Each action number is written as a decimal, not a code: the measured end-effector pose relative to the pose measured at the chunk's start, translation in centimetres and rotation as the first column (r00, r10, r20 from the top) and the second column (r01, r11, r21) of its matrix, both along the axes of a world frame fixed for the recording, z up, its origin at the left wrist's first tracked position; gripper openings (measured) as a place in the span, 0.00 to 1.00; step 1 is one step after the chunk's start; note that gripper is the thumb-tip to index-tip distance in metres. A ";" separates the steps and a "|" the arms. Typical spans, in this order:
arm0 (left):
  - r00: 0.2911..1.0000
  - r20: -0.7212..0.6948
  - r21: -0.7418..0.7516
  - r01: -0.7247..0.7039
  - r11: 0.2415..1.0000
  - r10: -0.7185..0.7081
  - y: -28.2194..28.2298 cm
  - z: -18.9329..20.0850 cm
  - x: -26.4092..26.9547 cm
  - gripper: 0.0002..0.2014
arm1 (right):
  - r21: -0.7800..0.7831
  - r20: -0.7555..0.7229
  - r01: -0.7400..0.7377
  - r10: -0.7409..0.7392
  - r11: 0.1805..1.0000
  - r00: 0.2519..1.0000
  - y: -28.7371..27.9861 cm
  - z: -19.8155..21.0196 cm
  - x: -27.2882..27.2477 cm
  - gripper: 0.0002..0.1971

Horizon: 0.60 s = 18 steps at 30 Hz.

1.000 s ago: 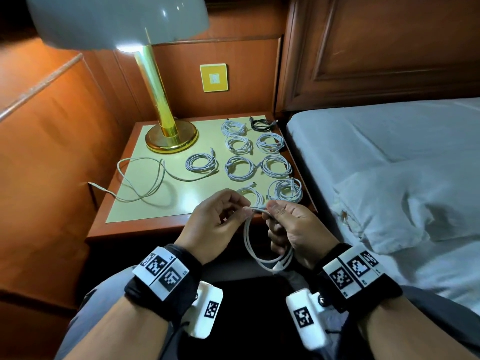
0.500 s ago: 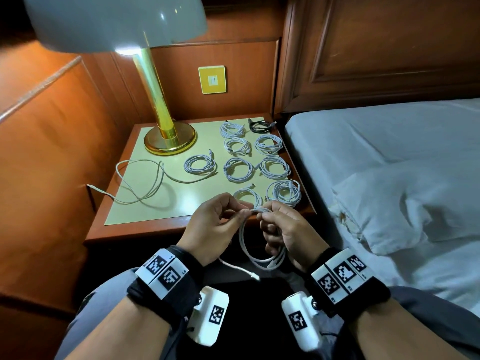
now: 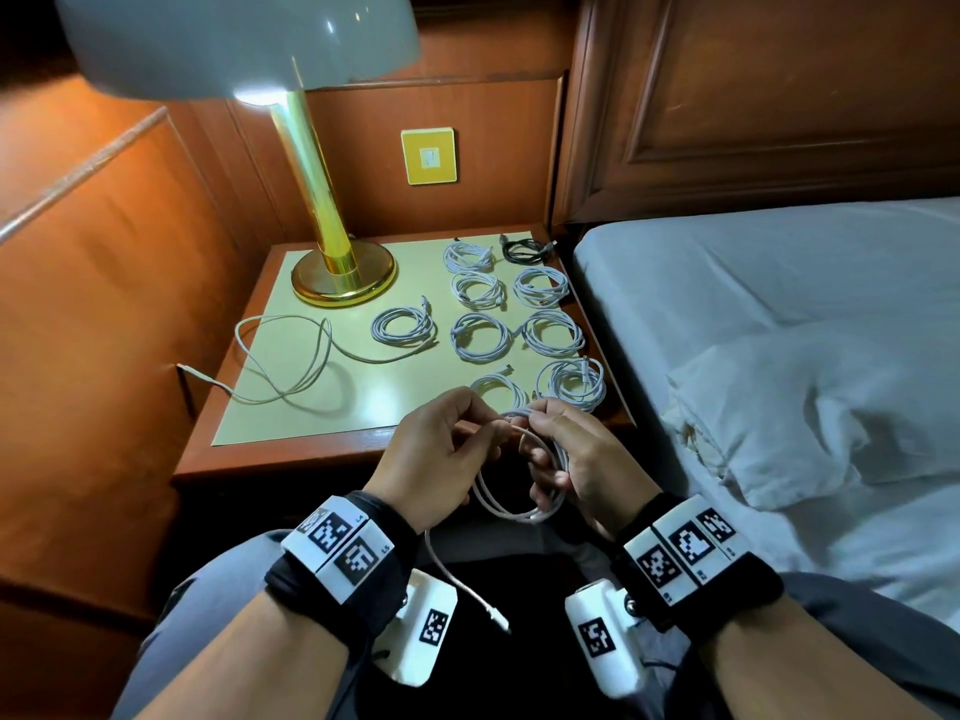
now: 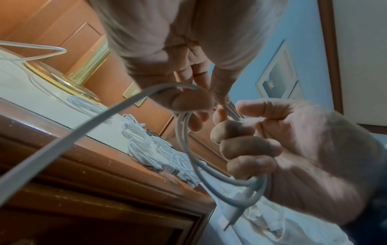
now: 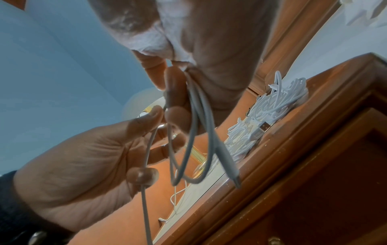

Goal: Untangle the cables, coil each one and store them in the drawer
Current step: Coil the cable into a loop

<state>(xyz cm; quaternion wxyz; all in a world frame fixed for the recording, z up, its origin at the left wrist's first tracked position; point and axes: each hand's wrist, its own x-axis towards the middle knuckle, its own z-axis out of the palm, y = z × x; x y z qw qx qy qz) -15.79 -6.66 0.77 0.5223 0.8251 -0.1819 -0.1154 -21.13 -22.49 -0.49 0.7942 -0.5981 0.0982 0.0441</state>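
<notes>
In front of the nightstand both hands hold one white cable (image 3: 511, 506), partly wound into a hanging loop. My right hand (image 3: 540, 439) grips the top of the loop (image 5: 194, 132), fingers curled round its strands. My left hand (image 3: 485, 433) pinches the strand beside it (image 4: 182, 92). The free tail runs under my left wrist and ends in a plug (image 3: 500, 622) over my lap. Several coiled white cables (image 3: 480, 336) and one black coil (image 3: 524, 249) lie on the nightstand top (image 3: 291, 418). A loose white cable (image 3: 291, 356) sprawls at its left.
A brass lamp (image 3: 340, 283) stands at the back left of the nightstand. A bed with a white pillow (image 3: 831, 407) lies close on the right. Wood panelling closes off the left. A drawer front (image 5: 335, 190) shows under the nightstand top, seemingly closed.
The hanging loop has gained cable. The free tail, hidden a second ago, now trails out under my left wrist over my lap. Both hands stay together at the nightstand's front edge.
</notes>
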 end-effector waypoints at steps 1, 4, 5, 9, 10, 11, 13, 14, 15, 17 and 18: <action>1.000 0.011 -0.001 -0.005 1.000 0.005 0.0 0.1 0.0 0.06 | -0.009 0.003 0.004 -0.004 1.000 1.000 0.0 0.0 0.0 0.07; 0.999 0.052 0.005 -0.008 1.000 0.008 0.0 0.2 -0.2 0.06 | -0.030 -0.006 0.018 -0.019 0.999 1.000 0.1 -0.2 0.1 0.07; 0.999 0.054 0.002 -0.011 1.000 0.011 0.0 0.2 -0.2 0.06 | -0.042 -0.005 0.025 -0.025 0.999 1.000 0.1 -0.4 0.2 0.07; 0.998 0.055 -0.008 -0.040 0.999 0.040 0.0 0.5 -0.3 0.07 | -0.362 0.127 0.064 -0.019 0.930 0.992 -0.2 -1.4 0.1 0.09; 0.997 0.059 -0.006 -0.046 0.999 0.046 0.0 0.6 -0.3 0.07 | -0.506 0.172 0.086 0.003 0.858 0.985 -0.4 -1.6 0.0 0.08; 0.997 0.063 -0.005 -0.051 0.999 0.051 0.0 0.6 -0.2 0.07 | -0.610 0.211 0.109 0.029 0.785 0.977 -0.6 -1.8 -0.1 0.07; 0.996 0.070 -0.014 -0.056 0.998 0.057 0.0 0.5 -0.1 0.07 | -0.674 0.265 0.147 0.051 0.724 0.963 -0.7 -2.1 -0.2 0.06; 0.996 0.070 -0.028 -0.055 0.998 0.057 0.0 0.4 -0.1 0.07 | -0.650 0.281 0.164 0.034 0.742 0.959 -0.6 -2.1 -0.1 0.04; 0.996 0.065 -0.049 -0.052 0.997 0.056 0.0 0.3 -0.1 0.06 | -0.609 0.286 0.174 0.010 0.774 0.958 -0.5 -2.0 0.0 0.03; 0.997 0.057 -0.087 -0.050 0.995 0.055 0.0 0.1 0.0 0.06 | -0.528 0.269 0.167 -0.023 0.833 0.963 -0.4 -1.9 0.2 0.04; 0.997 0.056 -0.096 -0.052 0.994 0.058 0.0 0.0 0.0 0.06 | -0.505 0.259 0.153 -0.020 0.850 0.966 -0.4 -1.9 0.2 0.04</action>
